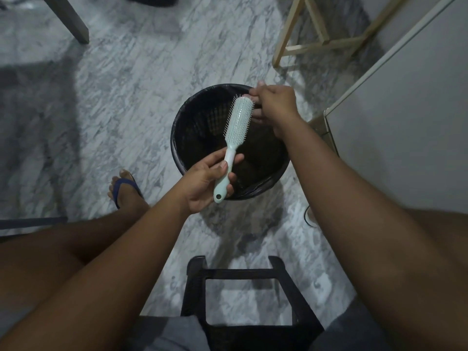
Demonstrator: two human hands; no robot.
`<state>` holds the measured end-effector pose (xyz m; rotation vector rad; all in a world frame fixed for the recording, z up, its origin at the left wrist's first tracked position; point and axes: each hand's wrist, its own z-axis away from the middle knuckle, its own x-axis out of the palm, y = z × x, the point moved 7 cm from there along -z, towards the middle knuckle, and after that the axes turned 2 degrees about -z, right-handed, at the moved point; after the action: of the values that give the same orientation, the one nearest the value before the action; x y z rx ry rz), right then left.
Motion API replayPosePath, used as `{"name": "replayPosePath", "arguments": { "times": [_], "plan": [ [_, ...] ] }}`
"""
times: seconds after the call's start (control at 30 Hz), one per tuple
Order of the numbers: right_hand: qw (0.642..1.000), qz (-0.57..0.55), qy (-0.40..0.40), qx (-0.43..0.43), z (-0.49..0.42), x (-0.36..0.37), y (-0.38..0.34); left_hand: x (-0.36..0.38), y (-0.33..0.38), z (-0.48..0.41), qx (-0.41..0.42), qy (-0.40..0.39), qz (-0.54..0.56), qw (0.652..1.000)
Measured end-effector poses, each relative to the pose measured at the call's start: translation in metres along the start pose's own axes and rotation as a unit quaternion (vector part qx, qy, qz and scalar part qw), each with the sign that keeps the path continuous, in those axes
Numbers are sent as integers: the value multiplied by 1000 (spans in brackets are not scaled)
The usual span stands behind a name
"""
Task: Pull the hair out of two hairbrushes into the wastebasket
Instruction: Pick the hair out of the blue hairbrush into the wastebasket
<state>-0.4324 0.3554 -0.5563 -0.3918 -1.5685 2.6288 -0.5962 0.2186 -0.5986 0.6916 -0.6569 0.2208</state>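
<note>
A pale mint hairbrush (238,120) is held over the black wastebasket (177,145), which is lined with a black bag. My left hand (205,183) grips the brush by its handle, bristles facing up and left. My right hand (273,102) sits at the far tip of the brush head, fingers pinched together at the bristles. Whether hair is between those fingers is too small to tell. Only one brush is in view.
The floor is grey-white marble. A black plastic stool (243,287) stands between my knees. A white cabinet (405,110) is at the right, a light wooden frame (321,44) behind the basket, a grey furniture leg (68,19) at top left. My left foot wears a blue sandal (126,191).
</note>
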Motion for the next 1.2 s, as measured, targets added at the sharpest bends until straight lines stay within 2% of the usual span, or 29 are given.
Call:
{"name": "replayPosePath", "arguments": {
  "times": [0.03,0.17,0.3,0.4,0.5,0.57,0.63,0.7,1.03,1.1,1.2],
  "plan": [
    [999,-28,-11,20,0,1,5,0,0,0,2,0,2,1000],
    [997,-11,-78,23,16,6,26,0,3,0,13,3,36,999],
    [966,-181,-160,90,21,13,29,5,2,1,-19,-33,11,999],
    [964,-145,-210,78,18,19,17,12,-1,3,-35,-63,7,997],
    [985,-66,-152,42,8,16,12,14,-2,4,-33,-61,13,998],
    [989,103,-104,-33,-1,7,8,12,-2,3,-33,-53,9,998],
    [958,261,-82,-85,-1,5,2,8,-3,3,-29,-44,0,999],
    [933,331,-77,-116,3,6,-5,4,-3,2,-22,-38,-12,999],
    [907,375,26,-189,6,-14,-34,6,8,2,-10,-37,-11,999],
    [927,326,49,-178,-1,-26,-37,-1,7,4,-9,-26,-15,1000],
    [965,176,82,-177,-9,-44,-44,-10,5,6,-3,-1,-15,1000]
  ]
}}
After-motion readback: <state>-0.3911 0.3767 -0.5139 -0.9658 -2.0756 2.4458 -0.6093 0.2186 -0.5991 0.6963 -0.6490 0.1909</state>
